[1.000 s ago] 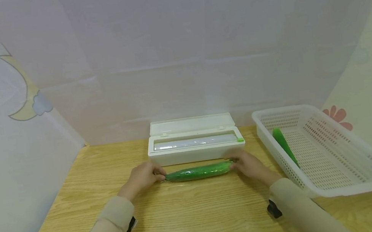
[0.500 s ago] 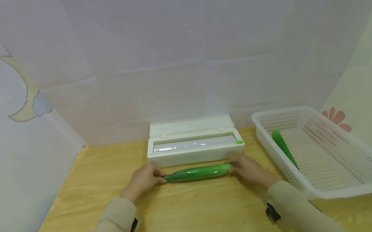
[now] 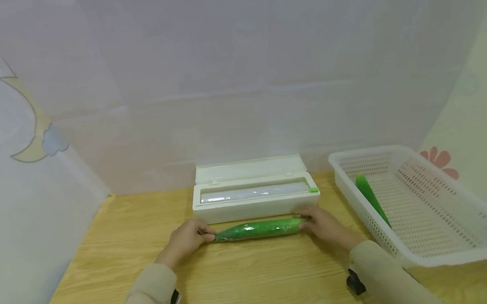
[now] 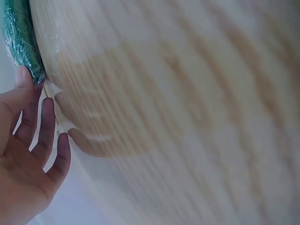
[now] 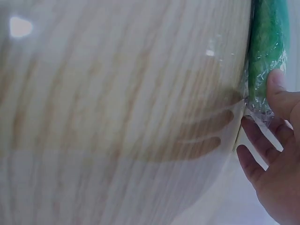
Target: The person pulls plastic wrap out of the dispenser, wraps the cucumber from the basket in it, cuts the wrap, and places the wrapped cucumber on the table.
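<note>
A green cucumber (image 3: 259, 229) wrapped in clear plastic film lies crosswise on the wooden table, in front of a white cling film box. At its left end my left hand (image 3: 187, 239) pinches the wrapped tip between thumb and index finger; the left wrist view shows the other fingers of that hand (image 4: 35, 154) spread loosely. My right hand (image 3: 324, 225) pinches the opposite end. In the right wrist view, crinkled film juts past the cucumber's end (image 5: 266, 61), by the right thumb and fingers (image 5: 276, 140).
Behind the cucumber stands the cling film box (image 3: 256, 209), its lid (image 3: 250, 168) raised and a film roll (image 3: 252, 192) inside. To the right, a white perforated basket (image 3: 467, 254) holds another cucumber (image 3: 371, 198). A wall covering rises behind the table (image 3: 258, 280).
The cucumber appears slightly rolled between my hands, its film glints shifted. Both hands keep their pinch at the ends. The head view has tilted slightly up.
</note>
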`<state>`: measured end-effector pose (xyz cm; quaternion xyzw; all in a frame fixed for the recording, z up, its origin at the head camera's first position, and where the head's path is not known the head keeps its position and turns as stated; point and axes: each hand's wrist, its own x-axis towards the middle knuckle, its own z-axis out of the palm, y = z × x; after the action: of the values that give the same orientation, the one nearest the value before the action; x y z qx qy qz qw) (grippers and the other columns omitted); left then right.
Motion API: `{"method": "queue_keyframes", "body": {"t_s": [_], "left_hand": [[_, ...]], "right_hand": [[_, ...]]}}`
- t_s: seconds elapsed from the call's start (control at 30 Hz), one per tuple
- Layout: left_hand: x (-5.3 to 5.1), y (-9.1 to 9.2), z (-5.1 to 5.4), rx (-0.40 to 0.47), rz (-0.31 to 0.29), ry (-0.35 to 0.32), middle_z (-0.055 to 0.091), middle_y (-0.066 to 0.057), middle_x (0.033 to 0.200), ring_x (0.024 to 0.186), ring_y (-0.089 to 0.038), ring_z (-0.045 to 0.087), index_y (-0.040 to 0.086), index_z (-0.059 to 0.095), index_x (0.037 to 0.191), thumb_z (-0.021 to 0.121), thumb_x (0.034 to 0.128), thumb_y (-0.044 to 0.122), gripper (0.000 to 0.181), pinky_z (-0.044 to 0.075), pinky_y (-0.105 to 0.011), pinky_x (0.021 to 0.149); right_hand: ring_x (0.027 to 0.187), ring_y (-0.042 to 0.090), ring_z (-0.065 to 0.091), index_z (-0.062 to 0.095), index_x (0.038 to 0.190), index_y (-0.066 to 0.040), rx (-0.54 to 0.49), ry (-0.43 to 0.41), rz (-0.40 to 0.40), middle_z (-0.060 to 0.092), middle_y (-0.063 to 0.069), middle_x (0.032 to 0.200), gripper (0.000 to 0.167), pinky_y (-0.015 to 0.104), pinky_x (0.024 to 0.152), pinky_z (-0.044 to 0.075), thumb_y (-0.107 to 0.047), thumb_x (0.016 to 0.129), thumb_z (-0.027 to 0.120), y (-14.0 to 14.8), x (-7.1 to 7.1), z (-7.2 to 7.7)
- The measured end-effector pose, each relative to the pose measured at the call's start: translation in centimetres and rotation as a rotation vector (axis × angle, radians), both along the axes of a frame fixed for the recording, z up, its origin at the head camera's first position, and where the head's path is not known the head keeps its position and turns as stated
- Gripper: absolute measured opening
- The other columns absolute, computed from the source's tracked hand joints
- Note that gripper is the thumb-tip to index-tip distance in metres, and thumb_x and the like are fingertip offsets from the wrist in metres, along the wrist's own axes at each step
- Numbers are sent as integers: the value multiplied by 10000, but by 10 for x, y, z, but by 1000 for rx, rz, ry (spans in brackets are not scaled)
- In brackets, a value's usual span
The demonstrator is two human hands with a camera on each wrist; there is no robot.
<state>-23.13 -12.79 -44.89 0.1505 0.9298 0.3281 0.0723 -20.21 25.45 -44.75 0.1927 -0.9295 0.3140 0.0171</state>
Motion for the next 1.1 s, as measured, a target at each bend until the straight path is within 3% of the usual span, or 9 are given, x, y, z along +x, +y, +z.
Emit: {"method": "queue_keyframes", "body": {"t_s": [0.07,0.3,0.57,0.77,1.1], "left_hand": [[1,0,2,-9,-3,9,703,-21,1088,1042,-247,641,198,794,920,755,881,182,57,466,-536,963],[4,5,9,-54,17,29,694,62,920,892,-162,651,210,783,874,779,855,171,44,500,-508,889],[6,9,9,-43,49,17,697,76,894,896,-163,654,198,782,887,778,853,168,46,487,-540,909],[7,11,8,-48,22,22,707,64,923,931,-197,658,198,784,918,772,866,191,54,496,-530,899],[13,5,12,-83,-35,-40,688,55,978,932,-169,632,200,754,1014,738,909,228,109,499,-495,862]], "right_hand": [[1085,403,605,676,1153,55,-5,-31,-45,670,202,1118,292,553,948,468,-86,899,705,-2,0,2],[935,274,623,718,1066,15,73,-117,-189,694,109,1001,232,474,865,509,-106,870,745,-12,-3,10],[882,233,615,729,1071,16,65,-132,-225,701,91,967,227,456,827,515,-82,868,748,-14,1,13],[844,200,619,736,1063,-12,52,-93,-228,711,85,973,201,431,788,525,-52,866,746,-11,9,9],[1140,358,585,603,1300,0,67,-150,-208,619,186,1237,380,543,959,470,-66,933,679,-14,24,7]]}}
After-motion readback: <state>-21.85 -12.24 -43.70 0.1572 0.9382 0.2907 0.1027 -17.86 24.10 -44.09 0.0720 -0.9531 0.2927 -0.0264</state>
